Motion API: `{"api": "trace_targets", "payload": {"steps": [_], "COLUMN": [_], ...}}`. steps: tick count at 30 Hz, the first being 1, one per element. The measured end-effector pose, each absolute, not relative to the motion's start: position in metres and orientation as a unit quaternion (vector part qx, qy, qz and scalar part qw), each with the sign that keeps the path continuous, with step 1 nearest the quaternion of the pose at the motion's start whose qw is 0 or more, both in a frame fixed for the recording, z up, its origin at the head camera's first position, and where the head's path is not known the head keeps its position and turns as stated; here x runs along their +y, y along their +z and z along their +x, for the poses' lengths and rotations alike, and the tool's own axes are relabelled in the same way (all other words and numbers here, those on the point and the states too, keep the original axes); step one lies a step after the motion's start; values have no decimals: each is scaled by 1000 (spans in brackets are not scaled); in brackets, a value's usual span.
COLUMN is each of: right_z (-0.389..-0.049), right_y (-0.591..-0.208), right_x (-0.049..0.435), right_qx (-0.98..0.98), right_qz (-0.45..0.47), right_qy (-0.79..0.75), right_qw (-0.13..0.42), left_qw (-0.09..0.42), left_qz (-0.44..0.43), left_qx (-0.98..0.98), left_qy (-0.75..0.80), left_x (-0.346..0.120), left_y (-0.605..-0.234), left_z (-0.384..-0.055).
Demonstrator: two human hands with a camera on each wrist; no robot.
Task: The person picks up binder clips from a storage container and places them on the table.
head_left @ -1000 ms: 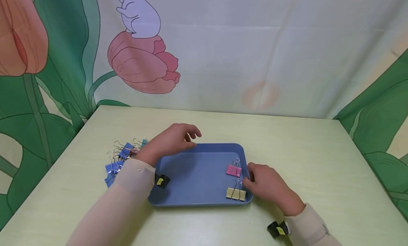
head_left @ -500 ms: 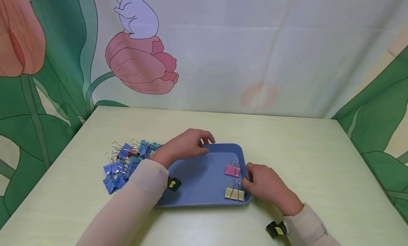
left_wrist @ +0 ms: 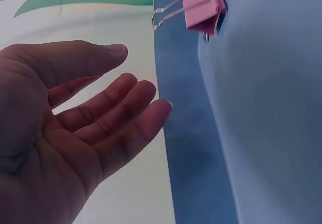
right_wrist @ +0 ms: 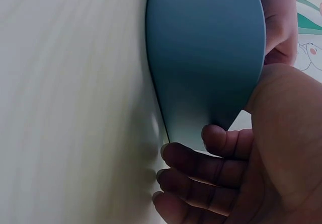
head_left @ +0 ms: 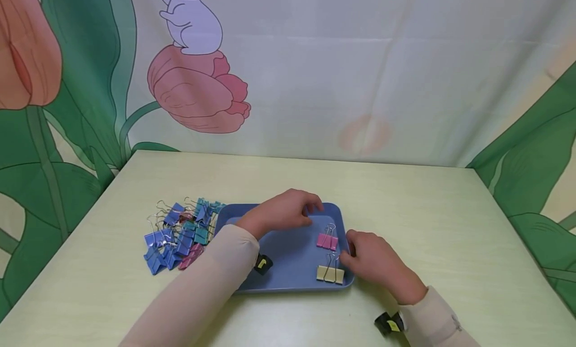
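My left hand (head_left: 283, 212) hovers over the back part of the blue tray (head_left: 288, 288). Its fingers (left_wrist: 126, 138) are loosely bent with nothing between them. Inside the tray, near its right wall, a pink binder clip (head_left: 327, 241) lies behind a pale yellow binder clip (head_left: 330, 274). The pink clip shows at the top of the left wrist view too. At the tray's right edge, my right hand (head_left: 375, 257) holds the rim, thumb over the top and fingers (right_wrist: 201, 163) against the outer wall.
Left of the tray is a loose pile of blue, teal and dark pink binder clips (head_left: 184, 242), handles pointing various ways. The pale table (head_left: 427, 202) reaches back to a printed curtain (head_left: 306, 87). Black wrist straps (head_left: 389, 324) hang below both cuffs.
My left hand has moved right across the tray, away from the pile, uncovering more of the clips there. The right hand stays at the rim. Both clips in the tray keep their places.
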State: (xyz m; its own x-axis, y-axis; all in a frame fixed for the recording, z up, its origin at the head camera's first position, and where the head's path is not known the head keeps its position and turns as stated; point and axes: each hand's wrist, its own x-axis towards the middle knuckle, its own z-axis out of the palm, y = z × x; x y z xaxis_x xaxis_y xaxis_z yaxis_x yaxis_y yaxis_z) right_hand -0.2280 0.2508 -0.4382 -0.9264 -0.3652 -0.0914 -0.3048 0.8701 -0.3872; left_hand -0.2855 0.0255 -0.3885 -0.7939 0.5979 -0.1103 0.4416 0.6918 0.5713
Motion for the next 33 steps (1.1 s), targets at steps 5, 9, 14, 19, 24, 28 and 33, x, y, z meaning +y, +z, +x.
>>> {"api": "trace_targets", "payload": {"steps": [5, 9, 14, 19, 24, 28, 33], "right_z": [-229, -230, -230, -230, -230, -229, -228], "right_y": [-440, -439, -437, -435, -436, -438, -438], "right_x": [251, 251, 249, 249, 249, 250, 252], "right_qx": [962, 961, 959, 958, 959, 960, 961], "right_qz": [-180, -192, -201, -204, -203, -199, -193], "right_qy": [-189, -188, -190, -191, -187, -187, -190], "right_qw": [77, 68, 63, 58, 57, 61, 63], "left_qw": [152, 154, 146, 146, 141, 129, 136], "left_qz": [301, 306, 310, 311, 307, 307, 294], "left_qx": [901, 900, 905, 904, 907, 910, 912], "left_qy": [273, 271, 253, 254, 251, 248, 251], "left_x": [39, 47, 56, 64, 71, 74, 74], "left_y": [-393, -397, -401, -405, -409, -411, -409], "left_z": [-287, -288, -289, -287, -283, -282, -280]}}
